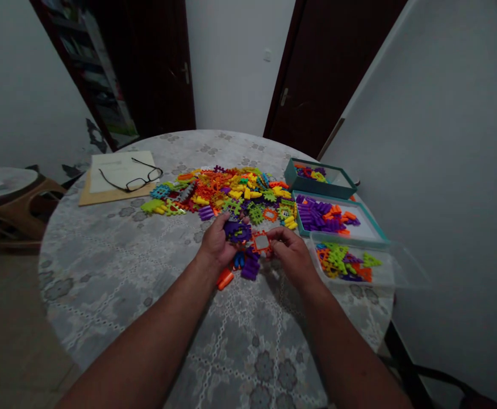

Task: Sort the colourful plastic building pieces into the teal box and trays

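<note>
My left hand (216, 241) is closed on a purple building piece (237, 231) with notched edges. In the fingers of my right hand (291, 251) is an orange square frame piece (260, 242) with a notched rim and an open middle. The two pieces are side by side; whether they are joined I cannot tell. Just below them on the table lie purple tube pieces (250, 267), blue pieces (239, 260) and orange pieces (225, 279). Beyond my hands spreads a heap of colourful plastic building pieces (218, 190).
On the right stand a dark green box (321, 185), a teal-rimmed tray (371, 224) with purple and orange pieces, and a clear plastic box (384, 272) with mixed pieces. At the left, glasses (136, 183) rest on paper and a brown folder (103, 197). The round table (116, 272) wears a patterned cloth.
</note>
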Tool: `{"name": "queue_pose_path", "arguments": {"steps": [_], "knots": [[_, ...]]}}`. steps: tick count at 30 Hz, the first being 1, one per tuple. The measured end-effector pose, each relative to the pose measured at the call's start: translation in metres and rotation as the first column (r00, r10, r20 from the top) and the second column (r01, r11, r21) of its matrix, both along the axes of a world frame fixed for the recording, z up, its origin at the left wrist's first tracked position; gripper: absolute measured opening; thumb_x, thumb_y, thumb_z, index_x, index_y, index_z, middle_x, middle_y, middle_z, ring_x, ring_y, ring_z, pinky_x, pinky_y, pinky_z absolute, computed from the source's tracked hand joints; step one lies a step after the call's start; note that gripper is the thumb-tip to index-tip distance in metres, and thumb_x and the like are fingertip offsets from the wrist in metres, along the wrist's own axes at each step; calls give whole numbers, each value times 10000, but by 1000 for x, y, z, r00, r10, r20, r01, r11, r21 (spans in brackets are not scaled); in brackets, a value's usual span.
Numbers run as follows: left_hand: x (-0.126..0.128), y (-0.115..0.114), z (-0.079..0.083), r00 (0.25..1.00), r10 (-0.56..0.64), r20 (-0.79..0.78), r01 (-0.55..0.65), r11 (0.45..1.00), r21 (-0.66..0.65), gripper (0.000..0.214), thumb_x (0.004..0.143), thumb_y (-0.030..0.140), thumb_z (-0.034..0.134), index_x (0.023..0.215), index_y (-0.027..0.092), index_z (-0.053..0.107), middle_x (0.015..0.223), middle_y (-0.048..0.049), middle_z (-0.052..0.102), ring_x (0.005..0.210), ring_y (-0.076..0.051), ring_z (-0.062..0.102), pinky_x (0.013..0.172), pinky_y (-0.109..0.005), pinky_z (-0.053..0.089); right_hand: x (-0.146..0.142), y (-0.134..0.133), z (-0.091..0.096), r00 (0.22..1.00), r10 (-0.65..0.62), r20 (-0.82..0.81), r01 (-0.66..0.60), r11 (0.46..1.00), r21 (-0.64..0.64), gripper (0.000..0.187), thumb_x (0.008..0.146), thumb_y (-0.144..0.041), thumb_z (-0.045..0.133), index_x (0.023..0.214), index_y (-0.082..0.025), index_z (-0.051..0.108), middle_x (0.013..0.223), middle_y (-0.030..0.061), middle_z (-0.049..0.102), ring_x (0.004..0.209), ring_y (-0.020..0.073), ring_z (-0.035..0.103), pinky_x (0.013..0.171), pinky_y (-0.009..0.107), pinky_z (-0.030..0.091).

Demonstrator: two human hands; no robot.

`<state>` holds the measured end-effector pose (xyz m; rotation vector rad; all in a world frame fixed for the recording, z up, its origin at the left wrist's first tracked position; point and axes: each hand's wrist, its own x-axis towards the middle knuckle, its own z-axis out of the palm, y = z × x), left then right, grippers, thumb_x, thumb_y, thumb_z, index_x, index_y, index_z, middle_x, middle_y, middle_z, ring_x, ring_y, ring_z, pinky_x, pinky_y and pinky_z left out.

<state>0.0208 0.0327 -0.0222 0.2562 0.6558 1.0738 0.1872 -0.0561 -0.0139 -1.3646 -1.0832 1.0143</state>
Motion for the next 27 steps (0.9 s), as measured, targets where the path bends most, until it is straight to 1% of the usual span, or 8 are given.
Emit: {"name": "queue_pose_path", "arguments": {"steps": [3, 9, 13, 16, 19, 21, 24, 27], "knots": [[0, 0, 0, 1000, -1, -13, 1, 1000, 2, 220, 992, 290, 543, 990, 117, 679, 817, -118, 761, 657, -225, 735, 620, -369, 638, 8, -4, 9, 995, 14, 97, -12, 1000, -17, 208, 791, -285, 610, 971, -220, 691, 695, -30, 659, 604, 148, 644, 610, 273, 530], [1, 0, -1, 999, 4, -37, -6, 999, -33, 182, 979, 264, 569, 1040, 125, 669, 853, -114, 755, 707, -232, 748, 677, -438, 662, 34, -1, 38, 917, 184, 353, -172, 983, -66, 229, 837, -234, 568, 978, -202, 745, 716, -4, 705, 657, 153, 691, 654, 265, 532], [2, -1, -4, 998, 33, -54, -34, 999, -22, 145, 963, 223, 592, 1062, 141, 659, 912, -109, 758, 760, -235, 762, 730, -497, 666, 70, 40, 59, 919, 94, 383, -84, 996, -43, 204, 819, -199, 596, 971, -191, 733, 694, 7, 711, 631, 154, 685, 618, 252, 546], [2, -1, -5, 997, 48, -55, -50, 999, -21, 121, 947, 202, 614, 1043, 141, 657, 938, -113, 760, 775, -239, 767, 746, -513, 667, 106, 88, 72, 939, -102, 329, 107, 994, 4, 177, 771, -147, 624, 911, -174, 728, 658, 5, 690, 577, 140, 655, 577, 236, 544], [3, -1, -4, 997, 47, -55, -49, 998, -29, 113, 941, 193, 616, 1030, 138, 660, 930, -117, 760, 760, -240, 766, 736, -509, 671, 139, 133, 81, 905, -328, 270, 320, 945, 72, 188, 781, -139, 619, 944, -167, 707, 653, -12, 655, 549, 116, 614, 554, 223, 538], [3, -2, -2, 997, 32, -69, -34, 999, -20, 106, 947, 188, 605, 1019, 133, 659, 907, -115, 759, 741, -234, 760, 725, -506, 673, 153, 154, 83, 882, -395, 255, 385, 918, 90, 224, 810, -156, 608, 1018, -164, 688, 700, -9, 660, 559, 106, 607, 549, 220, 536], [4, -4, 1, 996, 29, -84, -30, 999, -16, 86, 949, 171, 596, 1000, 132, 654, 888, -105, 758, 744, -221, 759, 732, -489, 674, 158, 167, 77, 869, -427, 251, 423, 903, 74, 226, 807, -180, 644, 1028, -154, 687, 750, 15, 681, 552, 105, 602, 526, 227, 521], [5, -4, 1, 996, 42, -76, -45, 999, -31, 92, 943, 156, 602, 1013, 133, 658, 912, -106, 761, 777, -218, 768, 750, -465, 673, 143, 157, 68, 891, -368, 265, 370, 928, 46, 172, 792, -185, 679, 956, -155, 720, 784, 36, 707, 597, 120, 638, 534, 221, 513]]}}
